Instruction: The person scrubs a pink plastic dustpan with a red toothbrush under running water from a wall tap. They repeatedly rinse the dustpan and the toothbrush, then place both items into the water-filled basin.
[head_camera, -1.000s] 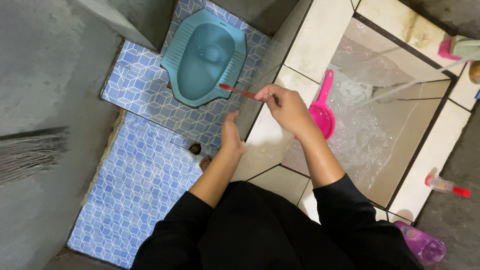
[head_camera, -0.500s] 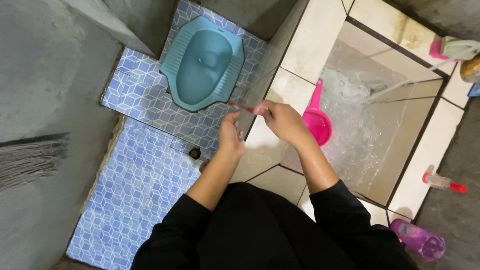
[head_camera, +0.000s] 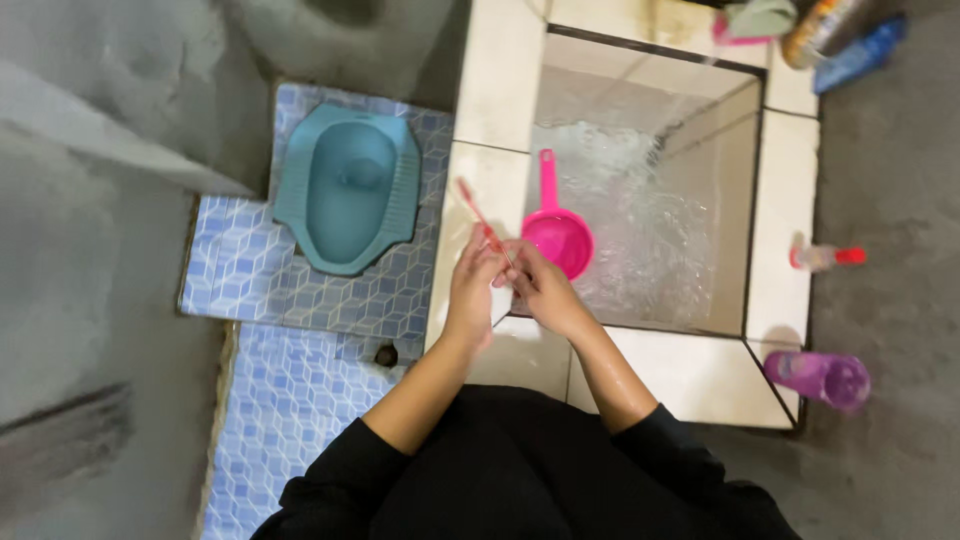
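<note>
Dim bathroom: grey cement walls (head_camera: 90, 200), blue patterned floor tiles (head_camera: 290, 400), cream-tiled water basin (head_camera: 790, 180).

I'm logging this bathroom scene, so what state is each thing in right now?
Toothbrush: held where both hands meet, bristle end up and away.
Left hand: closed on the handle.
Right hand: against the left, at the handle.
Dipper: floating upright in the tank.
Tank: holding rippling water.
Squat toilet: uncovered.
Purple bottle: lying on its side.
</note>
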